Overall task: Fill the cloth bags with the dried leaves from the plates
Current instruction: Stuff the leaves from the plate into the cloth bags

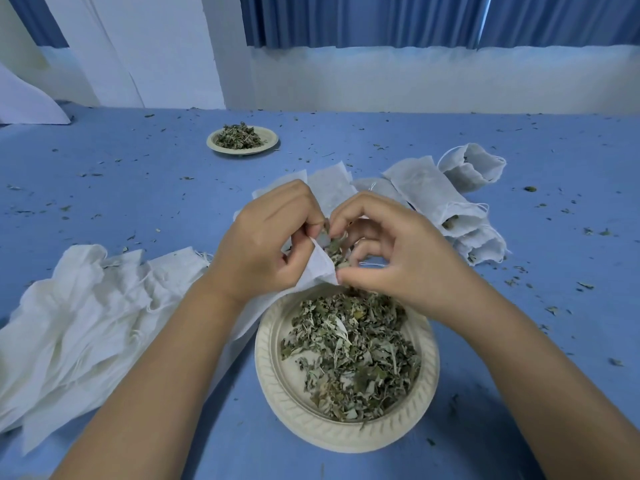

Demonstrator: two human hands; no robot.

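Observation:
A cream plate (pixel 291 403) in front of me holds a heap of dried green leaves (pixel 349 351). Just above its far rim, my left hand (pixel 266 244) pinches the mouth of a white cloth bag (pixel 320 268) and holds it up. My right hand (pixel 391 251) has its fingers curled around a pinch of leaves at the bag's opening. The rest of the bag hangs down under my left wrist. A second plate of leaves (pixel 242 139) sits far back on the table.
A pile of limp white cloth bags (pixel 79 320) lies at the left. Several bags holding leaves (pixel 450 199) lie at the right, and flat ones (pixel 329 183) behind my hands. Leaf crumbs are scattered across the blue table (pixel 138 188). A white wall stands behind.

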